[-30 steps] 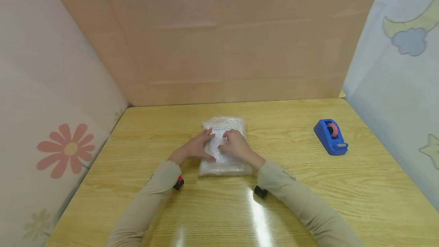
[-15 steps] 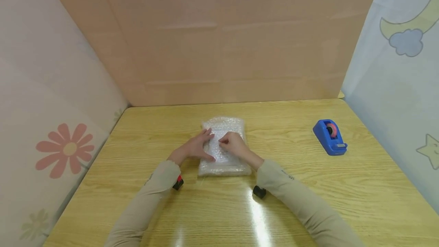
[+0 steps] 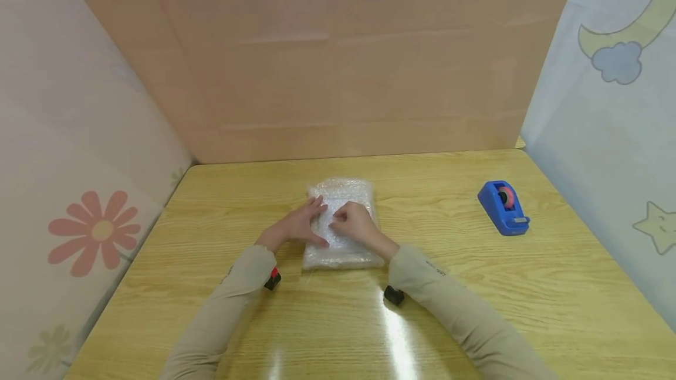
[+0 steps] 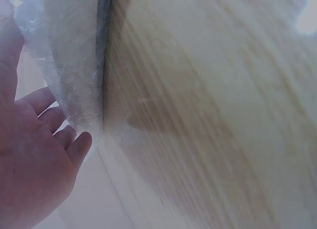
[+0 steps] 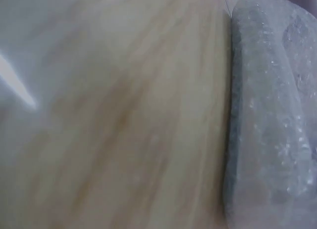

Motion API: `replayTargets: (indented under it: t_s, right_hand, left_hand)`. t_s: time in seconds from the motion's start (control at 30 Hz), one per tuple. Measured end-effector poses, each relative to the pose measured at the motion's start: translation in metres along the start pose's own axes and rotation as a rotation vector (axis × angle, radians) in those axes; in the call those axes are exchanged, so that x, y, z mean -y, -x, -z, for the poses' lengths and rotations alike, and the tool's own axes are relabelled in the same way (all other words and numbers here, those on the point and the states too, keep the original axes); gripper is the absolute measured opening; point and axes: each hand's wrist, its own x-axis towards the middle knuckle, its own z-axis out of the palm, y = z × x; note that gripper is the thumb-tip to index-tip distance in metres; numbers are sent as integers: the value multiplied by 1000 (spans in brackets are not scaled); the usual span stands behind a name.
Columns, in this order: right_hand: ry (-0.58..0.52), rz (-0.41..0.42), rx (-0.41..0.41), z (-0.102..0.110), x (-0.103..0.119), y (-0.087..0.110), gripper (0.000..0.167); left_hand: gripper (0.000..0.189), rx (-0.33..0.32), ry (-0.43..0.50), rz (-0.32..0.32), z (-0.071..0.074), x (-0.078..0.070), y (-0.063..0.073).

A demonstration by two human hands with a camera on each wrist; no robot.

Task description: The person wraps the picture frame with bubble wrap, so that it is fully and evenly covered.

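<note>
A flat rectangular package in clear bubble wrap [image 3: 343, 259] lies on the wooden table. My left hand [image 3: 298, 224] rests on its left side, thumb spread away from the straight fingers. Over the middle of the package, my right hand [image 3: 357, 225] has its thumb and index finger drawn together, pinching at the wrap's upper face; any loose edge between the fingertips is hidden. In the left wrist view, the left hand [image 4: 39, 155] lies along the package's side. The right wrist view shows the package's padded edge [image 5: 267, 115], with the right hand's fingers out of view.
A blue tape dispenser [image 3: 503, 208] with a pink roll stands on the right of the table [image 3: 443, 321]. Small black wrist devices [image 3: 394, 295] show beneath both sleeves. A brown panel [image 3: 338, 63] rises behind the table, with printed walls at either side.
My right hand's thumb and index finger, apart a second ago, have closed together over the package. The left hand stays put; the whole head view has shifted slightly.
</note>
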Motion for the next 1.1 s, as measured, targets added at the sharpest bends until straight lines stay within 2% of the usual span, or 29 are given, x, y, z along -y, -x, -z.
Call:
replayTargets:
  t_s: [0.17, 0.53, 0.67, 0.73, 0.8, 0.9, 0.93, 1.0, 1.1]
  right_hand:
    - [8, -35, -5, -3, 4, 1, 31]
    - [-7, -47, -9, -9, 2, 1, 39]
    - [-12, -25, 47, -2, 2, 1, 48]
    - [-49, 0, 113, 4, -3, 2, 55]
    - [-141, 18, 175, 13, -8, 6, 60]
    - [-252, 48, 185, 28, -19, 15, 55]
    - [-251, 62, 169, 34, -22, 19, 53]
    - [-171, 76, 147, 44, -28, 27, 54]
    - [-3, 91, 199, 53, -35, 37, 63]
  left_hand:
    - [99, 3, -2, 14, 2, 1, 1]
    - [98, 5, -18, 24, 2, 2, 1]
    - [98, 1, 5, 25, 2, 0, 1]
    - [98, -6, 8, 22, 2, 0, 0]
    - [98, -14, 4, 20, 2, -1, 0]
    - [100, -23, -37, 20, 2, -2, 1]
    - [101, -26, -44, 20, 2, -3, 1]
    - [102, -31, -62, 21, 3, -4, 3]
    - [104, -28, -49, 21, 4, -4, 4]
